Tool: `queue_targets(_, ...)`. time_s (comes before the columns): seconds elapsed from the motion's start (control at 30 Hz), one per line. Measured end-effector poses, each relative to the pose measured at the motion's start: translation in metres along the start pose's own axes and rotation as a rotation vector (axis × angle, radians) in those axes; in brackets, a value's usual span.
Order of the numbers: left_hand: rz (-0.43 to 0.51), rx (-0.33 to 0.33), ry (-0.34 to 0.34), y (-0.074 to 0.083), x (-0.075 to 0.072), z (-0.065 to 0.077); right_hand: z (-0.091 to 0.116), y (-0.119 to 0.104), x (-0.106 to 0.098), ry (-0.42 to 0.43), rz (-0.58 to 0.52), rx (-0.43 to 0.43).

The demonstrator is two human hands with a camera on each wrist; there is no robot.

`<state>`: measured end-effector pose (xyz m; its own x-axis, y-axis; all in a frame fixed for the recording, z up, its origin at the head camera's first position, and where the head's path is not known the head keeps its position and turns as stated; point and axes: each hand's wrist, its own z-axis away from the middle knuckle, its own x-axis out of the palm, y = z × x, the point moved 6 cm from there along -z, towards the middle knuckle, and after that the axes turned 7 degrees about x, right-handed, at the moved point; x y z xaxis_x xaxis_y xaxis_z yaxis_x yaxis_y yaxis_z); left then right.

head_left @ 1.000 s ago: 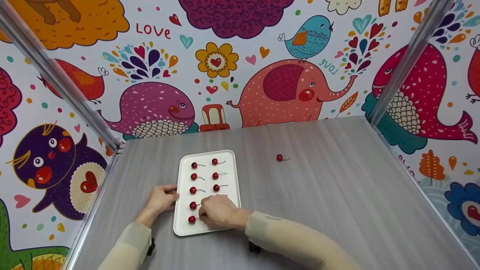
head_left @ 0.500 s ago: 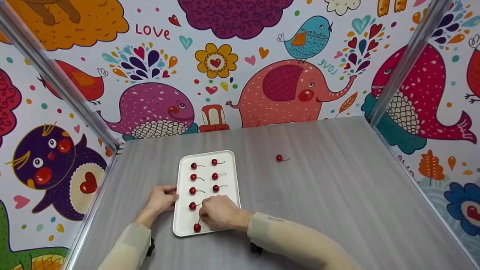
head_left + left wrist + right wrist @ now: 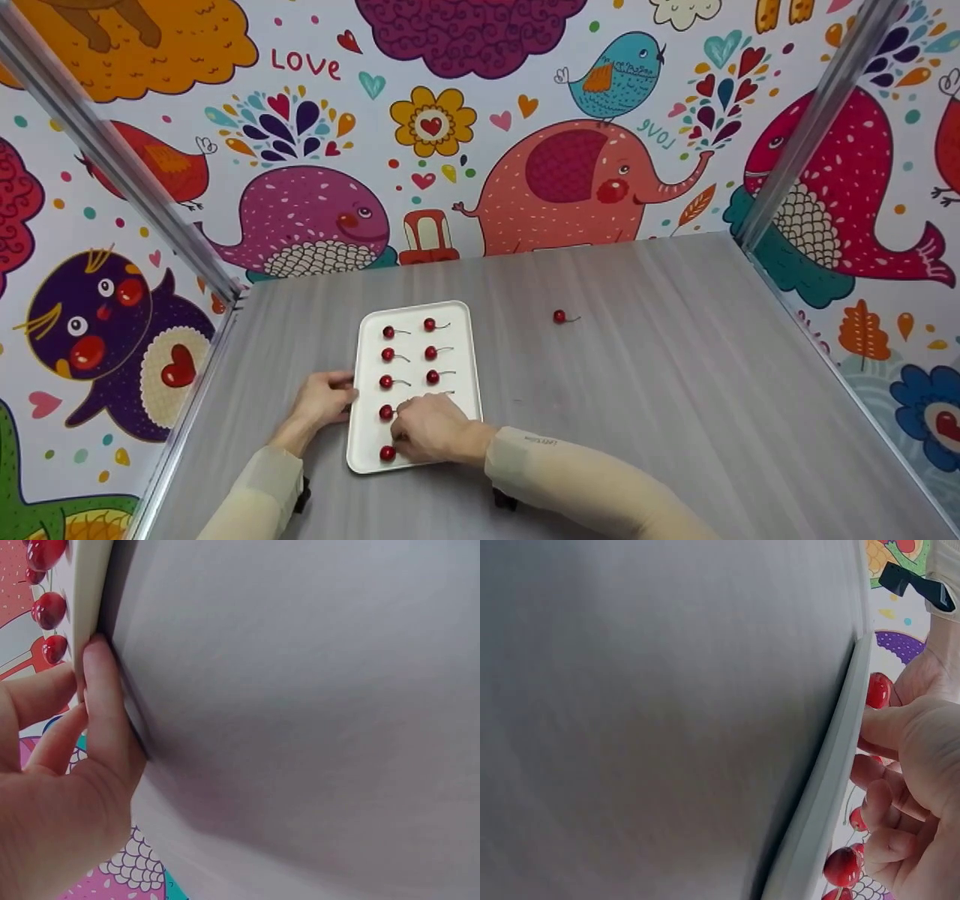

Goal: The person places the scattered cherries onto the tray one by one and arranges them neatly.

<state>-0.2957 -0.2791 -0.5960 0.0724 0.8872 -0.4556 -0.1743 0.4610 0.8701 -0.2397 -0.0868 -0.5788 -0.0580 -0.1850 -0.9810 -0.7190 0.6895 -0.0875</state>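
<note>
In the head view a white rectangular tray [image 3: 371, 397] bears several red cherries with stems in two columns. My left hand [image 3: 319, 401] holds the tray's left edge; in the left wrist view its fingertips [image 3: 96, 652] grip the rim. My right hand [image 3: 435, 429] is over the tray's near part, with curled fingers pinching the near-left cherry [image 3: 387, 453] by its stem. The pinched part of the stem is hidden by the fingers. Just above, another cherry [image 3: 386, 412] sits close to the knuckles. A thin stem [image 3: 448, 392] shows past the hand, its cherry covered.
One lone cherry [image 3: 559, 316] with its stem lies on the grey wood-grain table [image 3: 637, 390], right of the tray. Printed cartoon panels [image 3: 315, 217] enclose the back and sides, with metal posts [image 3: 817, 120] at the corners.
The near-left cherry has shifted toward the tray's near edge, swung right, then moved back left. My right hand followed with small moves, ending slightly left. My left hand has stayed put.
</note>
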Motion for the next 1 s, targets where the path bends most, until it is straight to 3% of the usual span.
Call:
queue_targets(0.4, 0.000, -0.007, -0.002, 0.000, 0.000, 0.001, -0.006, 0.001, 0.002, -0.048, -0.045, 0.147)
queue_targets(0.77, 0.002, -0.011, 0.000, 0.001, 0.000, 0.002, 0.000, 0.006, 0.000, -0.005, -0.082, 0.178)
queue_targets(1.0, -0.001, -0.007, -0.006, 0.001, 0.000, 0.001, 0.007, 0.021, -0.014, -0.018, -0.180, 0.209)
